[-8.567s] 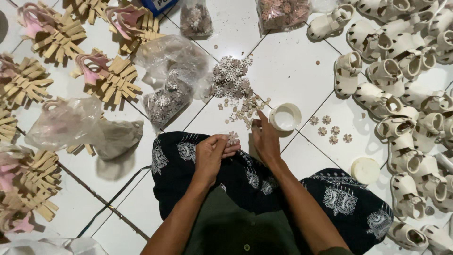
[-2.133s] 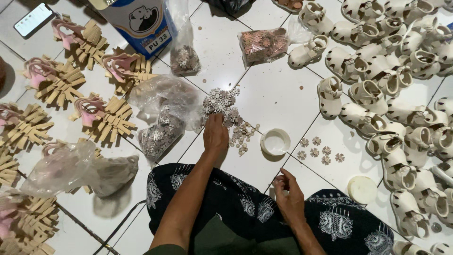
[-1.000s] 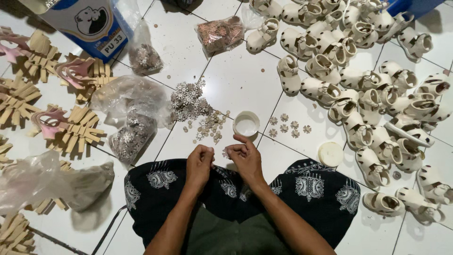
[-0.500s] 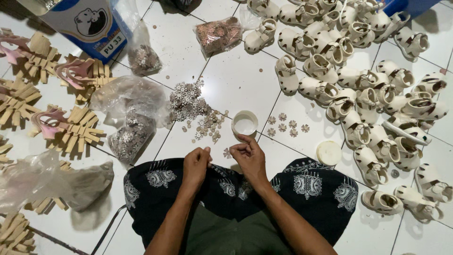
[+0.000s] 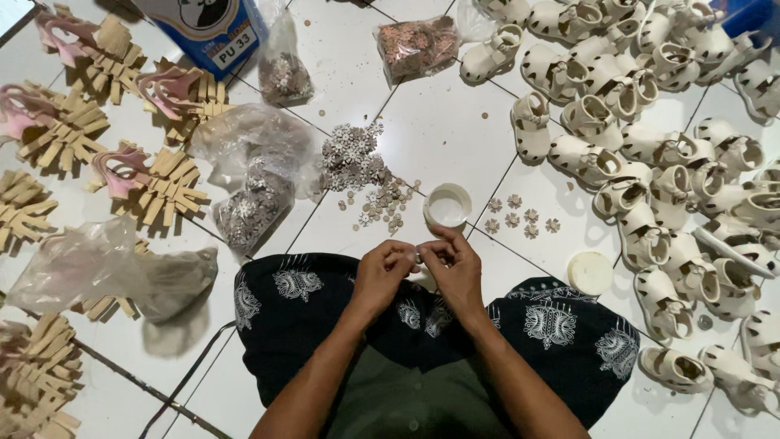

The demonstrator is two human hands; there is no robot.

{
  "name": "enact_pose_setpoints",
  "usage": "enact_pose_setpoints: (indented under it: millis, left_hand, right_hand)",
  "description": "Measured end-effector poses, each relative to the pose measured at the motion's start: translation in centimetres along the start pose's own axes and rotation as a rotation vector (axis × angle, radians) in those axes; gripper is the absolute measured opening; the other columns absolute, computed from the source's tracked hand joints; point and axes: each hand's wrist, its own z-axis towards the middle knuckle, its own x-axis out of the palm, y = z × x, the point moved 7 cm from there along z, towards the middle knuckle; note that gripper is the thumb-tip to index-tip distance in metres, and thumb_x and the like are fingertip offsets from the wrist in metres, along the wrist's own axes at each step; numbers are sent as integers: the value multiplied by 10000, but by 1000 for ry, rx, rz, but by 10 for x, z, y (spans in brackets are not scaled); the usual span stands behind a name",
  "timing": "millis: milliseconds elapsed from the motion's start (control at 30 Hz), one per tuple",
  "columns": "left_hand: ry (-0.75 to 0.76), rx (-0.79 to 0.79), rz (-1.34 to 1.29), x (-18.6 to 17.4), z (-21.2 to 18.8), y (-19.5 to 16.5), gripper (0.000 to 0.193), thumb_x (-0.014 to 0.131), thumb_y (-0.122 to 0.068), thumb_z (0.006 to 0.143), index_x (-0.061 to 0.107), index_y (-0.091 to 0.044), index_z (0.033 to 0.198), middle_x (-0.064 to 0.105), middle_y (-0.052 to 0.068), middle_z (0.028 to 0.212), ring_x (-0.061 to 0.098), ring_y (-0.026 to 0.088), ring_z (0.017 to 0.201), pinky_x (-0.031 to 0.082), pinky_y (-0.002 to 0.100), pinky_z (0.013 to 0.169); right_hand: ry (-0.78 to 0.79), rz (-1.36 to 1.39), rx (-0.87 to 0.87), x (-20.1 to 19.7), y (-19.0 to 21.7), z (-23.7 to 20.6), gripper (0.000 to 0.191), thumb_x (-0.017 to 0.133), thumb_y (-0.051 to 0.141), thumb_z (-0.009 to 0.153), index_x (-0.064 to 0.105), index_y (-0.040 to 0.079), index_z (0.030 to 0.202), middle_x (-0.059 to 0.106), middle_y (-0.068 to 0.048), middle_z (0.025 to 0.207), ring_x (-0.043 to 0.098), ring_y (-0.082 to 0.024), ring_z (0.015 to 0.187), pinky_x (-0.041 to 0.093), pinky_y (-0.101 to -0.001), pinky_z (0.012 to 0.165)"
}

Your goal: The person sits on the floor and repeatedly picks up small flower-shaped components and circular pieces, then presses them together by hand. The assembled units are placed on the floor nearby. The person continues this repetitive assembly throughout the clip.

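My left hand (image 5: 380,275) and my right hand (image 5: 457,265) meet over my lap, fingertips pinched together on a small flower-shaped ornament (image 5: 418,257); which hand bears it more I cannot tell. Just beyond the fingers stands a small white cup (image 5: 447,205). A pile of loose flower ornaments (image 5: 357,162) lies on the white tiles to the left of the cup. Several single flower pieces (image 5: 520,218) lie in rows to its right.
Many cream sandals (image 5: 634,122) cover the floor at right, with a round white lid (image 5: 591,272) near my knee. Clear bags of ornaments (image 5: 252,203) and pink shoe parts clamped with wooden pegs (image 5: 154,179) lie at left. A blue box (image 5: 207,32) stands at the back.
My left hand reached out to the ornament pile about two seconds ago, then came back. Both hands now work close together over my lap, nearly unchanged in the last half second.
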Motion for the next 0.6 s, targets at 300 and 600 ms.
enact_pose_setpoints:
  millis: [300,600]
  left_hand:
    - [-166,-157,-135,-42,-9,2,202,669,-111,937,672,37,1074,791,120,949,762,156,837,579,263,724]
    - [-218,-144,-100,-59,-16,2,258,708,-119,927,705,33,1136,774,129,942,727,157,793,558,264,693]
  right_hand:
    - [88,-1127,-439,-27,-23,68,575,619,570,914,698,157,1306,238,-236,1647,203,-463,1511,236,-625,1196]
    - [214,-1228,-317,-13,-53,90,730,412,755,914,709,213,1301,46,-192,1700,-24,-441,1551,71,-654,1205]
